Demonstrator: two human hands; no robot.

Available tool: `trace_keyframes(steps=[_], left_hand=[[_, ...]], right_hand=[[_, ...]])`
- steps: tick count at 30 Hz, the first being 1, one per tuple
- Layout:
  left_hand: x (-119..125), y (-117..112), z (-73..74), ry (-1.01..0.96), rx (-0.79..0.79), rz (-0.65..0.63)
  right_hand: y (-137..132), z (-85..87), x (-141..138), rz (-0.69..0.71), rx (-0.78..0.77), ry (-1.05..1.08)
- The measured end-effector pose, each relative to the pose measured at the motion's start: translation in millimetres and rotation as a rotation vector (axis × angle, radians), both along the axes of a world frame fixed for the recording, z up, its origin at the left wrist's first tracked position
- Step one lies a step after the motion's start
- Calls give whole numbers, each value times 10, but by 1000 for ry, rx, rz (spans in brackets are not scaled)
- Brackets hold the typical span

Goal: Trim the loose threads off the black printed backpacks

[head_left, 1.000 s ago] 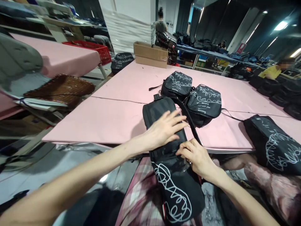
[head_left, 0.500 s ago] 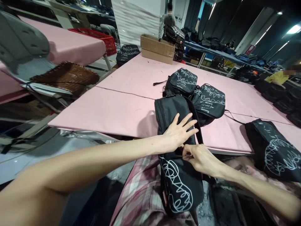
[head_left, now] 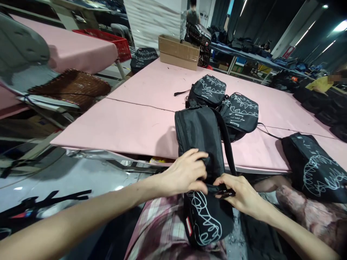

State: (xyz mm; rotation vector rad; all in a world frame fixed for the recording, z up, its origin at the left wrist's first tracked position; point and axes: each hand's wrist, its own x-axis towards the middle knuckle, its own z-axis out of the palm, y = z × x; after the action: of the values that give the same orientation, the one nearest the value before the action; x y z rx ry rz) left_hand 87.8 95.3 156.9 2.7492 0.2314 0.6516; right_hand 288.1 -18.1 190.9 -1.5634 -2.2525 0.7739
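Observation:
A black bag with a white scribble print on its lower part lies partly over the table's front edge and partly on my lap. My left hand rests against its middle, fingers loosely curved and the thumb apart from them, close to the edge of the printed part. Between the fingers of my right hand is a small dark shiny tool resembling thread snips, held at that same edge. The fingers partly hide it. A black strap loops along the bag's right side.
Two printed black bags sit behind mine on the pink table. Another bag lies at the right edge. A cardboard box stands at the back. On the left is a chair; people are farther off.
My left hand has gone from lying flat with spread fingers to a curved shape lower on the bag. My right hand has shifted slightly right and down, showing more of the dark tool.

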Motion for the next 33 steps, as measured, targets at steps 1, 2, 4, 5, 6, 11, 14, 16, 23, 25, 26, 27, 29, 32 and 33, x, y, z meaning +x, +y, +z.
trace_keyframes(steps=[1, 2, 4, 5, 6, 11, 14, 16, 23, 25, 26, 27, 29, 32, 33], left_hand=[[-41, -73, -38, 31, -2, -19], [-67, -143, -74, 60, 6, -20], [-82, -262, -122, 86, 21, 18], [-76, -311, -135, 93, 20, 42], [-66, -354, -142, 98, 15, 63], [-26, -549, -208, 38, -36, 146], [-14, -666, -312, -33, -30, 169], [-2, -722, -389, -90, -25, 163], [59, -765, -543, -189, 109, 75], [78, -766, -543, -187, 117, 63], [87, -766, -538, -188, 112, 58], [95, -767, -533, -189, 104, 55], [107, -765, -524, -190, 90, 54], [108, -759, -526, -183, 78, 54], [105, -757, -529, -179, 75, 56]], right_hand=[[-27, -17, 19, -24, 0, -36], [-46, -28, 32, -48, -3, -77], [-68, -27, 45, -68, -16, -162], [-77, -17, 45, -61, -23, -198], [-89, -3, 42, -49, -26, -224], [-233, -71, 42, -23, 69, -126], [-356, -292, 78, -7, 270, -42], [-427, -455, 109, 12, 445, -87], [-541, -733, 171, 79, 792, -236], [-546, -743, 178, 87, 804, -228], [-546, -743, 181, 87, 807, -223], [-545, -741, 182, 83, 809, -219], [-541, -734, 184, 71, 814, -213], [-536, -730, 181, 54, 824, -218], [-536, -732, 178, 47, 823, -222]])
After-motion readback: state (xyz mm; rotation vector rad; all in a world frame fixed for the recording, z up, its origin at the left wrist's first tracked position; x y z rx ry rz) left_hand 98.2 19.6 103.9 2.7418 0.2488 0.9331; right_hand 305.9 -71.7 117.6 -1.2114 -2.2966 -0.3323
